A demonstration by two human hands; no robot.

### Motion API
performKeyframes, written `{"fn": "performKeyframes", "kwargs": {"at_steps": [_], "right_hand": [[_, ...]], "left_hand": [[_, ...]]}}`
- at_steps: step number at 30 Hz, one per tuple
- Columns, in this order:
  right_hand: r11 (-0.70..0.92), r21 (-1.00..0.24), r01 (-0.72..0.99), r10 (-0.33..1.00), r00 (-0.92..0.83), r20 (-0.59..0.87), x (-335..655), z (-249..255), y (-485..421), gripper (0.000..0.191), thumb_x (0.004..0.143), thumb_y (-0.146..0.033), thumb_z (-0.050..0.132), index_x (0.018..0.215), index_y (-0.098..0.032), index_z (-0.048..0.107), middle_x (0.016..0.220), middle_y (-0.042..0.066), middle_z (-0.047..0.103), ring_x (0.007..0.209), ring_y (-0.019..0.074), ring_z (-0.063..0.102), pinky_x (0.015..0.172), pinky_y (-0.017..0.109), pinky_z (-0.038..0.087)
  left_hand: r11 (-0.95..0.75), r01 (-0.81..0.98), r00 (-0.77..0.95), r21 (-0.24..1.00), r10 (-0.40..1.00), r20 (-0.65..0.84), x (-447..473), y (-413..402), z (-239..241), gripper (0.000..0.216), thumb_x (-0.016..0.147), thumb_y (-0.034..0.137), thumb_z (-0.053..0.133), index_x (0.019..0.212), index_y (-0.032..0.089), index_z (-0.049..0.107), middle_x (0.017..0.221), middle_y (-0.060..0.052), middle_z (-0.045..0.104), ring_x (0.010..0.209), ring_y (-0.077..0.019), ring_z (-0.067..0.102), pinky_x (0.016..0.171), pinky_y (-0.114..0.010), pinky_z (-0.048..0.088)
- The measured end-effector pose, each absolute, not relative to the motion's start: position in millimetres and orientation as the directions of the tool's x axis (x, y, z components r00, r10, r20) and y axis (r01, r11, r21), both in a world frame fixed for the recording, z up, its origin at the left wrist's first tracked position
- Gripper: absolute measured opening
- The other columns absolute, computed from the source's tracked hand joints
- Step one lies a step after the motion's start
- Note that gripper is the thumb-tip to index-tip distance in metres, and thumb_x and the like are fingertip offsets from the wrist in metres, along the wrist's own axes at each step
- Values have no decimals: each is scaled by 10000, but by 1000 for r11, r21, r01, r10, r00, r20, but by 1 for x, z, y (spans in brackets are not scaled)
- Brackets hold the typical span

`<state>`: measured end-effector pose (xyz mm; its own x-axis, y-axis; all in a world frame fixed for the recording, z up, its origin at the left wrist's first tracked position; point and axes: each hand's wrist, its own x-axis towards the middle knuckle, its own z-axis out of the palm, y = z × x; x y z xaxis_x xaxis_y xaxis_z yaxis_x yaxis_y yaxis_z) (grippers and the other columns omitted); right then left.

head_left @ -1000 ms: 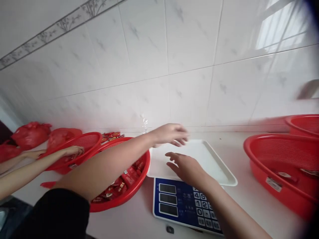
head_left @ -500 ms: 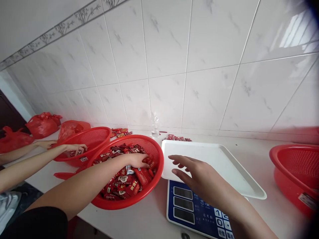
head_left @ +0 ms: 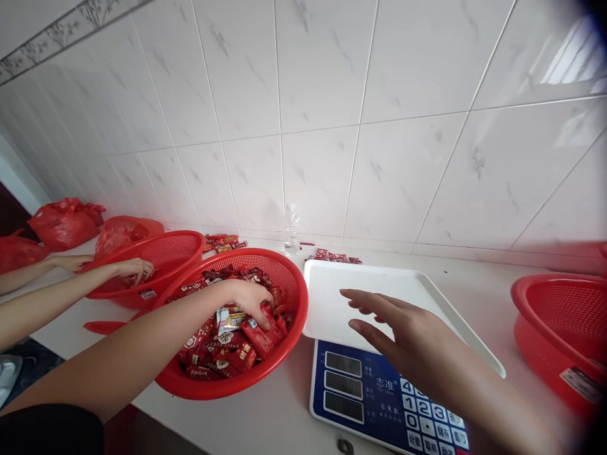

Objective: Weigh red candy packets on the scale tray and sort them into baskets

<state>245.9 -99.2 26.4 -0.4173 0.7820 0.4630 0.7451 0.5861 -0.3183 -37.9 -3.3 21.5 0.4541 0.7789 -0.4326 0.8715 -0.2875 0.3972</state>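
Observation:
My left hand (head_left: pixel 253 300) is down in a red plastic basket (head_left: pixel 237 383) of wrapped candies (head_left: pixel 225 344). Its fingers are curled, with the thumb pressed on a red candy packet (head_left: pixel 260 336); the fingertips are partly hidden among the wrappers. My right hand (head_left: pixel 393 322) hovers over the white tray (head_left: pixel 327 297) of the scale, fingers stretched out and nothing in them. Below the tray shows the scale's blue panel (head_left: pixel 374 395), with three dark displays and a keypad.
Another person's hand (head_left: pixel 136 270) reaches into a second red basket (head_left: pixel 183 253) at the left. Red plastic bags (head_left: pixel 66 224) lie beyond. A clear bottle (head_left: pixel 291 230) and loose packets (head_left: pixel 332 256) lie by the tiled wall. Another red basket (head_left: pixel 545 335) stands at the right.
The view has shifted slightly. My left hand has drawn its thumb onto a red packet, and a silver-and-yellow wrapper shows more. My right hand has moved a little right, still over the tray.

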Motion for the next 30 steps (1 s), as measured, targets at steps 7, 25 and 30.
{"fn": "performKeyframes", "kwargs": {"at_steps": [7, 25, 30], "right_hand": [[586, -298, 753, 783, -432, 448, 249, 26, -100, 364, 904, -389, 418, 1248, -309, 508, 1013, 28, 701, 799, 200, 685, 633, 325, 554], [556, -299, 775, 796, -394, 460, 256, 36, -105, 341, 903, -359, 442, 1233, -324, 522, 1000, 9, 705, 777, 180, 683, 617, 296, 550], [563, -294, 772, 785, -388, 484, 260, 37, -106, 371, 906, -357, 433, 1268, -313, 500, 1020, 20, 702, 844, 192, 679, 667, 319, 559]], "left_hand": [[-364, 861, 480, 354, 810, -336, -41, 3, 45, 201, 591, 346, 698, 731, 214, 639, 696, 23, 604, 595, -146, 493, 538, -224, 308], [-44, 294, 308, 955, 950, -51, 46, 15, 43, 344, 696, 502, 671, 674, 181, 551, 544, 49, 465, 485, -85, 402, 475, -204, 305], [-78, 475, 328, 877, 940, -93, 27, 14, 44, 273, 743, 432, 610, 664, 186, 523, 558, 49, 461, 501, -96, 418, 494, -213, 323]]}}
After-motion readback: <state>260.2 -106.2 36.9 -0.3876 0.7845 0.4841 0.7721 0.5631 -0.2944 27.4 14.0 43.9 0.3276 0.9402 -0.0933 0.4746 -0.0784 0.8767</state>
